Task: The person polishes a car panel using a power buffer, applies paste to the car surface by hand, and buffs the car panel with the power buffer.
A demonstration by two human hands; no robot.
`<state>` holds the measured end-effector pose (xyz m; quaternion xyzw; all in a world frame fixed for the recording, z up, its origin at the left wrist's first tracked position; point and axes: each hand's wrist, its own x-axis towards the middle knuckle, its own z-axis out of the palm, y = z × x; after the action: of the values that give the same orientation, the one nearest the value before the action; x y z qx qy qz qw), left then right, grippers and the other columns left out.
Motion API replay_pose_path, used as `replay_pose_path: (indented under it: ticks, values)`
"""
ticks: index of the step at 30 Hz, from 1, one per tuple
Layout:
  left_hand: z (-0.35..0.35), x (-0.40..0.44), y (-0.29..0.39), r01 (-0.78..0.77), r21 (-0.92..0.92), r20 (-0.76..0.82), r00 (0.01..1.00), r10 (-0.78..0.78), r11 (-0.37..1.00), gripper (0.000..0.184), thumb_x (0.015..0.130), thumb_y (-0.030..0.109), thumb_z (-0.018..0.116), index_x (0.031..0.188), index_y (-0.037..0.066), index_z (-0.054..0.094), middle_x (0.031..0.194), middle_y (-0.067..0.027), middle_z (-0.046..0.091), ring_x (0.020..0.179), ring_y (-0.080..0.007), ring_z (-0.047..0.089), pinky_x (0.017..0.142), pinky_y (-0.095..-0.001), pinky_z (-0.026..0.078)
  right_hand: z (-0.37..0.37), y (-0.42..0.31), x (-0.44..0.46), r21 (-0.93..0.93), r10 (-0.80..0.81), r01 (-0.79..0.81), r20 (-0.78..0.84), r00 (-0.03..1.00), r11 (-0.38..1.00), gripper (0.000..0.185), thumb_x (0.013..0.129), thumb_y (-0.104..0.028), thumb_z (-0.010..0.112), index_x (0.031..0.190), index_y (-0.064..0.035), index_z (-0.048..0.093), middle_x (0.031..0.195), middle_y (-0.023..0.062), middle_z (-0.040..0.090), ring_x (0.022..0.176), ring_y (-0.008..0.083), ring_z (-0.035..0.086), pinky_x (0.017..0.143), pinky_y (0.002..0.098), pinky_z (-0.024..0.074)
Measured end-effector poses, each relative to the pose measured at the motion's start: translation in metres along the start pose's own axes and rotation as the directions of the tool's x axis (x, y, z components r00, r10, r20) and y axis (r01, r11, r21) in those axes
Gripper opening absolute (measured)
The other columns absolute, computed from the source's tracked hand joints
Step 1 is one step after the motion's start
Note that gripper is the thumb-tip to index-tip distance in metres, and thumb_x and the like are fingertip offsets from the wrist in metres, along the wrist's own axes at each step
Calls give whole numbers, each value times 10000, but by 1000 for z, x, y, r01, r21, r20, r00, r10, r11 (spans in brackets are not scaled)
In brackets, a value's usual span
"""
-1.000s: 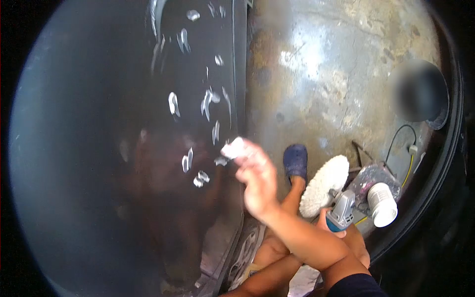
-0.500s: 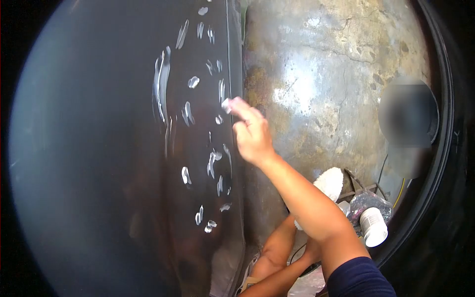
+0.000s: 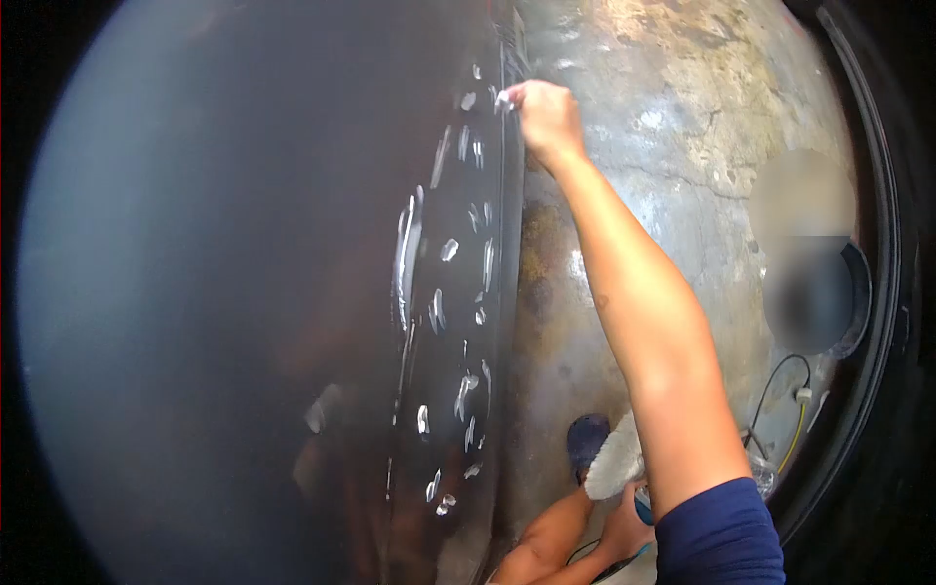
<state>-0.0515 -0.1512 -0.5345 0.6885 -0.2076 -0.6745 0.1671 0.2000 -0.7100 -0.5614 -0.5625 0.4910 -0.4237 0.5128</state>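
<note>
My right hand (image 3: 548,115) reaches to the upper edge zone of a glossy dark panel (image 3: 244,244), its fingers curled. A white blob (image 3: 504,100) shows at the fingertips, against the panel; whether it is paste or a small pad I cannot tell. Several white paste smears (image 3: 408,263) run down the panel's right side. Low in the view, partly behind my right arm, my left hand (image 3: 627,531) is closed around what looks like a polisher, whose fluffy white wool pad (image 3: 614,460) points up. Most of the tool's body is hidden.
A stained concrete floor (image 3: 673,127) lies right of the panel. A dark shoe (image 3: 588,441) stands near the pad. At right are a black and yellow cable (image 3: 801,414) and a dark curved rim (image 3: 863,409). A round patch there is blurred.
My right hand has moved up along the panel's edge, its fingers now more curled. The view has shifted, so the smears sit further right and lower. The white container is out of sight.
</note>
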Motion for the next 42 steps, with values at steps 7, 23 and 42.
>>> replay_pose_path:
  ticks: [7, 23, 42]
  values:
    - [-1, 2, 11, 2, -9, 13, 1000, -2, 1000, 943, 828, 449, 890, 1519, 78, 367, 1252, -309, 699, 1229, -492, 668, 1019, -529, 511, 10, -106, -14, -166, -671, 653, -101, 735, 739, 491, 1089, -186, 476, 1559, -54, 533, 1619, 190, 523, 1491, 442, 478, 1188, 602, 365]
    - [6, -18, 1, -73, 224, 10, 997, 73, 972, 999, 788, 449, 891, 1544, 83, 350, 1311, -276, 681, 1199, -464, 665, 1029, -510, 514, -35, -160, -240, 41, -561, 584, 338, 756, 811, 809, 1001, -398, 462, 1707, -45, 285, 1785, 229, 210, 1627, 565, 97, 1217, 796, -7]
    - [8, -93, -38, -95, -474, 62, 988, 140, 875, 1171, 643, 110, 988, 1606, 41, 326, 1486, -80, 529, 1404, -208, 489, 1210, -383, 380, -326, -4, -437, -522, 463, -361, 76, 883, 773, 724, 1000, -409, 746, 1490, 69, 508, 1529, 293, 544, 1403, 408, 550, 1196, 486, 411]
